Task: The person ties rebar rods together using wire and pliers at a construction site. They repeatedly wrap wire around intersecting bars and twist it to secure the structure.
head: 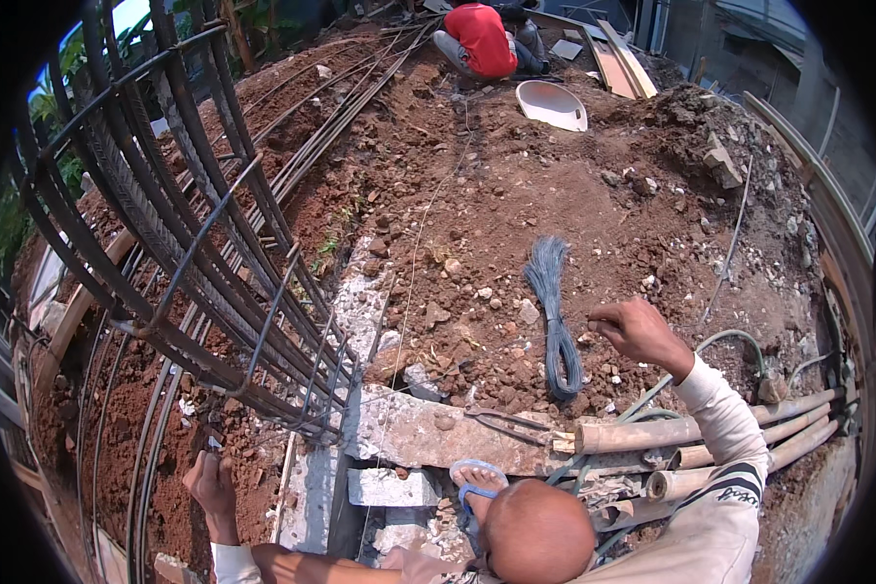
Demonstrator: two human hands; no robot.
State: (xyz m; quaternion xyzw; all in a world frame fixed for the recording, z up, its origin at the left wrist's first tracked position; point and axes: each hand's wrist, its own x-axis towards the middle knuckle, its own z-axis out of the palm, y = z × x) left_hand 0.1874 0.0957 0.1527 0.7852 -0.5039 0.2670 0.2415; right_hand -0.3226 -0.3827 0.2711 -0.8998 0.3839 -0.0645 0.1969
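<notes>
A thin tie wire [493,352] runs faintly across the soil between my hands, passing by the foot of a steel rebar cage [212,241]. At its right end my right hand [639,332] pinches it between thumb and fingers. My left hand [213,488], low on the left beyond the cage, is closed on the other end, which is hard to make out. A looped bundle of grey tie wire [557,328] lies on the soil just left of my right hand. Nippers [507,425] with dark handles rest on the concrete ledge [423,431] before my knee [539,529].
Bamboo poles [635,436] and a green hose [730,334] lie at the right. Long rebars [336,135] stretch along the left. A string [417,255] crosses the rubble. Two people [482,40] crouch at the far end, near a white scoop-shaped container [552,106] and planks [620,62].
</notes>
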